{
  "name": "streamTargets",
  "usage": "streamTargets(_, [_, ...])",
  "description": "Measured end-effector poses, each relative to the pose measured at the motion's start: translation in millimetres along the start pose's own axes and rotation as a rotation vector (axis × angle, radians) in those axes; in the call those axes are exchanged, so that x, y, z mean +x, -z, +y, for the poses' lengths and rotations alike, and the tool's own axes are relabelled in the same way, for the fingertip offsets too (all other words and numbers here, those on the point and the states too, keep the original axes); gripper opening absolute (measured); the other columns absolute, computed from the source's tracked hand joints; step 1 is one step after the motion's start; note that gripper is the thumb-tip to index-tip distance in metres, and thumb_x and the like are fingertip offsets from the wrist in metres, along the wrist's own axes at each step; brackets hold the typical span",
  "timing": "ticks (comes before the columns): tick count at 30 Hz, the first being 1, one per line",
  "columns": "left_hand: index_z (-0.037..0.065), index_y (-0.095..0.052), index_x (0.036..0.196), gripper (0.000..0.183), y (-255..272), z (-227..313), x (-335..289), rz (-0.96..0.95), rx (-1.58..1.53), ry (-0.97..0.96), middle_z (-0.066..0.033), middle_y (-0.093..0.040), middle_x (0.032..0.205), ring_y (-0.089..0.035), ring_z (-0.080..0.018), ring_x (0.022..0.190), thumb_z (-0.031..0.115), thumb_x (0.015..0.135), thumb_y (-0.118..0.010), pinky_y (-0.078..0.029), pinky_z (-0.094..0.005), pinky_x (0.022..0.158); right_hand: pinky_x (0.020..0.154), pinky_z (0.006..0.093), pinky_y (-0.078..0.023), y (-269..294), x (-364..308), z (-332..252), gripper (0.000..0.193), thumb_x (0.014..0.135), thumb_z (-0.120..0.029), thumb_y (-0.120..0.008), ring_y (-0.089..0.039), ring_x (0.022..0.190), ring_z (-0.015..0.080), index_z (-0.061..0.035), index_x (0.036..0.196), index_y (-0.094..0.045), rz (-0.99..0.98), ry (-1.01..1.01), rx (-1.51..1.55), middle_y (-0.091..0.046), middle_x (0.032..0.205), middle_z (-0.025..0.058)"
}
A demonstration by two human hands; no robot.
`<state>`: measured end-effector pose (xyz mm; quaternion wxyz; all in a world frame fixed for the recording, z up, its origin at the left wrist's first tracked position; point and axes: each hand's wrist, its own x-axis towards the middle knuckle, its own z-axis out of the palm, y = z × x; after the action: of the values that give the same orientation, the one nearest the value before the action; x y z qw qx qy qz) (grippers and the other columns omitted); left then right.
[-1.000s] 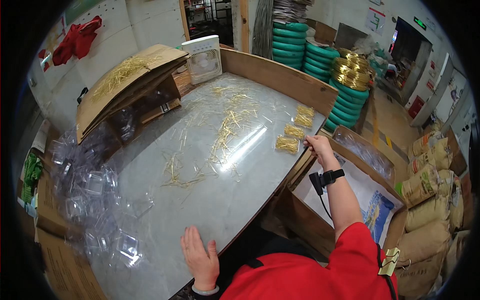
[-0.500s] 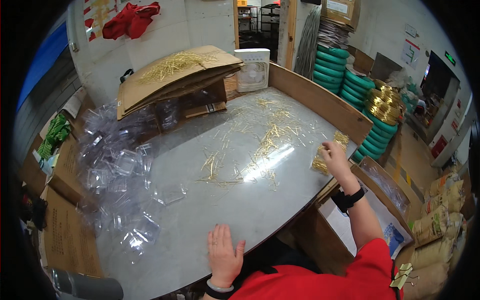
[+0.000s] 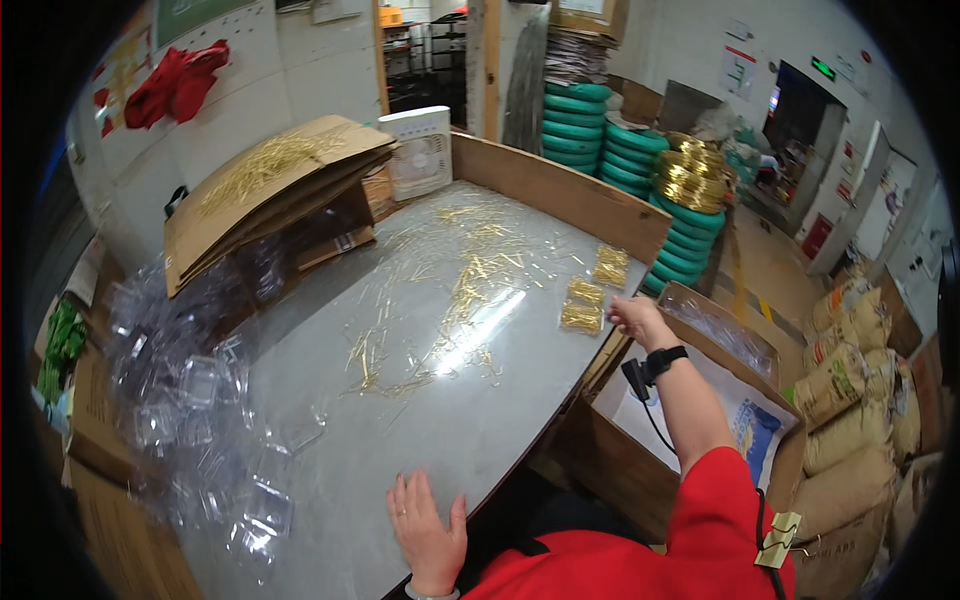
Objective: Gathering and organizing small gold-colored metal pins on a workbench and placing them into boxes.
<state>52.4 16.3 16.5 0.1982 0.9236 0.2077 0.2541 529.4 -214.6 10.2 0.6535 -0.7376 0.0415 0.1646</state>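
Observation:
My left hand [image 3: 426,535] lies flat at the near edge of the grey tabletop [image 3: 350,470], its fingers spread and holding nothing. At the table's right edge, my right hand [image 3: 636,320] has its fingers curled together beside a clear box of thin gold wire pieces [image 3: 582,317]. What those fingers hold, if anything, is hidden. Just behind that box sits another gold bundle [image 3: 585,291], and a third bundle [image 3: 610,267] rests farther back. Loose gold wire pieces [image 3: 480,280] are scattered over the middle and far part of the table.
Clear plastic boxes [image 3: 200,380] heap up on the left. Stacked cardboard [image 3: 290,190] bearing more gold pieces stands at the back, near a white fan [image 3: 420,155]. A wooden board [image 3: 560,190] borders the far right side. Below my right arm is an open carton [image 3: 700,390].
The view has turned to the right. My right hand has moved from over the gold bundles to their right side, leaving them in plain sight. My left hand stays flat on the table.

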Motion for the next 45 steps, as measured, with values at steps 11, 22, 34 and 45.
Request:
streamTargets(11, [-0.008,-0.050,0.140,0.062,-11,0,-2,-0.029,-0.004,0.069,-0.0268,-0.054,0.140,-0.042,-0.0479,0.138,0.020,0.090,-0.072,-0.029,-0.0567,0.118,0.048,0.0203,-0.045,-4,4,-15,0.018,0.099,-0.016,-0.071,-0.059,0.059,0.0082,-0.0007,0.089,-0.071,-0.181,-0.120,-0.101,-0.067,0.075,0.0022])
streamTargets(22, [-0.006,-0.054,0.139,0.061,-3,9,3,-0.040,0.221,0.000,-0.0295,-0.056,0.139,-0.049,-0.0462,0.134,0.029,0.093,-0.071,-0.035,-0.0541,0.116,0.050,0.0231,-0.056,-2,-8,-14,0.020,0.100,-0.014,-0.069,-0.072,0.066,0.0144,0.0064,0.100,-0.069,-0.418,-0.188,0.050,-0.075,0.083,0.0132])
streamTargets(34, [-0.007,-0.056,0.136,0.059,-5,12,5,-0.016,0.256,-0.052,-0.0307,-0.059,0.135,-0.051,-0.0469,0.130,0.030,0.093,-0.071,-0.037,-0.0538,0.114,0.051,0.0250,-0.057,-11,-12,-14,0.022,0.102,-0.018,-0.064,-0.071,0.068,0.0156,0.0046,0.100,-0.066,-0.401,-0.185,0.030,-0.073,0.083,0.0107])
streamTargets(45, [-0.008,-0.050,0.141,0.060,-11,-6,-5,-0.067,0.174,0.006,-0.0261,-0.054,0.141,-0.042,-0.0468,0.138,0.016,0.090,-0.071,-0.031,-0.0545,0.117,0.060,0.0240,-0.057,25,-54,10,0.023,0.106,-0.023,-0.057,-0.069,0.074,0.0130,-0.0015,0.111,-0.064,-0.386,-0.042,-0.028,-0.070,0.093,0.0067])
